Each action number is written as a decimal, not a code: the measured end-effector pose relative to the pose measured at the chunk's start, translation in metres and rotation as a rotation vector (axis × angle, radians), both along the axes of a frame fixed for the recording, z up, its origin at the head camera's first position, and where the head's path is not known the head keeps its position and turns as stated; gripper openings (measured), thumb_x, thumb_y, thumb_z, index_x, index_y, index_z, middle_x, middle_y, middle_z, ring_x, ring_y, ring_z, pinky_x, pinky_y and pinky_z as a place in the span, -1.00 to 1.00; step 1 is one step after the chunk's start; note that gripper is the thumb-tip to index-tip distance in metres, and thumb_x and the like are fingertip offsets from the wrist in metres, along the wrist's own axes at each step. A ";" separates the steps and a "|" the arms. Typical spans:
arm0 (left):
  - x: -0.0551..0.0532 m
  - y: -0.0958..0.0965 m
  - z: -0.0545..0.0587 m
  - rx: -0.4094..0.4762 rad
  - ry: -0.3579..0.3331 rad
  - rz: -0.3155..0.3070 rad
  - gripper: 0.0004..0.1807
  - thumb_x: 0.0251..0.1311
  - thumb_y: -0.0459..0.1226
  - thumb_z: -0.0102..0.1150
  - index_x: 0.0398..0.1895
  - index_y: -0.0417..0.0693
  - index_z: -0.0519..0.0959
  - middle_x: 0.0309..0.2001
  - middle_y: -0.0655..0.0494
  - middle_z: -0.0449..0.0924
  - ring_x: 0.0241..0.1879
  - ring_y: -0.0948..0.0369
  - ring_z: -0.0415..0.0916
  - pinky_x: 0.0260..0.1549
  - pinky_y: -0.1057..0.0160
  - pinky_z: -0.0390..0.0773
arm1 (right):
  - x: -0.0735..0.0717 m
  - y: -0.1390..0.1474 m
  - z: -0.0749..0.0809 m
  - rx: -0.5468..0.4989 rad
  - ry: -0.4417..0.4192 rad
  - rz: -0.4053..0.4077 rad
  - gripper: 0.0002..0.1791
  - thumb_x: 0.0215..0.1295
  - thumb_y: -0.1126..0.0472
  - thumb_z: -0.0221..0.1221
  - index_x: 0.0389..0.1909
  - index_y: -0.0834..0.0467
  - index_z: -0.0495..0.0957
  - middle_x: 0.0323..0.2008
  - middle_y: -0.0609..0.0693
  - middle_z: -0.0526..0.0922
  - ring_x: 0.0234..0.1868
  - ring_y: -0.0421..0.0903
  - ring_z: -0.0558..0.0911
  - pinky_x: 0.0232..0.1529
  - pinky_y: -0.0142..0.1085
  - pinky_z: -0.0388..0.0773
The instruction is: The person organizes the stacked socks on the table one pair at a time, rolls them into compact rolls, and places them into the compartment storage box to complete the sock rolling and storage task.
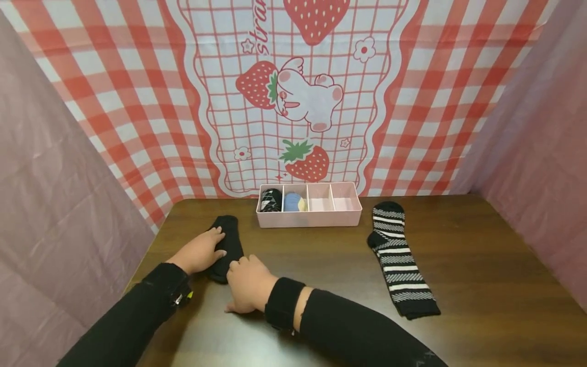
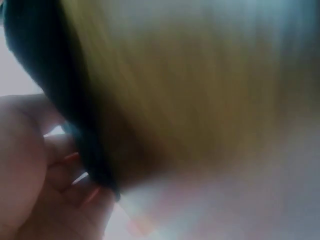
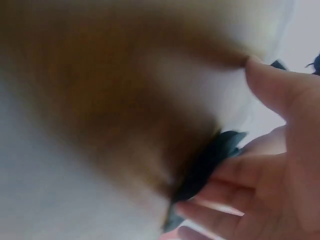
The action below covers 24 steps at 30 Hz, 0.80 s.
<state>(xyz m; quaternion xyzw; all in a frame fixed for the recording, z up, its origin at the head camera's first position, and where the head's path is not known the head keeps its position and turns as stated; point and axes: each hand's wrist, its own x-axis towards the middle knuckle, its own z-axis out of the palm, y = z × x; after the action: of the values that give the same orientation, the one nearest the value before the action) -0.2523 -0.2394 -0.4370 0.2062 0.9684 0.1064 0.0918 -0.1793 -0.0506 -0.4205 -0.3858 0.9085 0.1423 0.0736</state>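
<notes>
A black sock [image 1: 233, 243], seemingly folded, lies on the left part of the table. My left hand [image 1: 199, 252] rests on it from the left, fingers laid over the fabric and thumb apart. At the sock's lower right edge, the fingers of my right hand [image 1: 249, 283] touch the cloth, while its thumb points down onto the tabletop. In the right wrist view the black cloth [image 3: 202, 167] lies against those fingertips, with the thumb well away from it. The left wrist view is blurred, with black cloth [image 2: 65, 85] in front of the left fingers.
A pink divided box [image 1: 309, 219] stands at the table's back edge. Its two left compartments hold a rolled black-and-white sock [image 1: 271, 200] and a rolled blue-and-yellow sock [image 1: 293, 202]. To the right lies a striped black-and-white sock [image 1: 402, 262]. A checked cloth [image 1: 422, 102] hangs behind.
</notes>
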 end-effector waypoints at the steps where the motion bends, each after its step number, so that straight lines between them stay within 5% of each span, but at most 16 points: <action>1: 0.005 0.003 0.000 0.000 0.006 -0.010 -0.36 0.46 -0.21 0.21 0.42 -0.48 0.34 0.47 -0.47 0.19 0.48 -0.30 0.12 0.38 -0.21 0.23 | 0.005 0.001 0.000 0.017 0.002 0.006 -0.11 0.20 -0.61 0.06 0.32 -0.07 0.56 0.21 -0.12 0.53 0.23 -0.07 0.49 0.33 -0.14 0.34; 12: 0.041 0.036 0.006 -0.003 0.009 -0.032 -0.35 0.41 -0.19 0.28 0.41 -0.43 0.39 0.47 -0.38 0.24 0.49 -0.23 0.15 0.38 -0.16 0.26 | 0.036 0.019 0.010 0.179 -0.017 0.029 -0.13 0.11 -0.65 0.10 0.22 -0.12 0.64 0.11 -0.12 0.57 0.11 -0.07 0.56 0.22 -0.17 0.46; 24: 0.073 0.084 0.012 -0.007 -0.070 -0.123 -0.28 0.32 -0.14 0.38 0.42 -0.36 0.40 0.51 -0.28 0.21 0.53 -0.12 0.10 0.43 -0.06 0.22 | 0.058 0.059 0.010 0.197 -0.218 0.006 -0.29 0.20 -0.51 0.20 0.24 -0.19 0.58 0.02 -0.13 0.52 0.02 -0.13 0.53 0.07 -0.22 0.54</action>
<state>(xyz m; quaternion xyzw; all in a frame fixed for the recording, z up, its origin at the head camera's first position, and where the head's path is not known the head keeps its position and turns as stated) -0.1796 -0.1557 -0.4248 0.2611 0.9504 0.1042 0.1329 -0.1216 0.0085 -0.4100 -0.3924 0.8757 0.1882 0.2091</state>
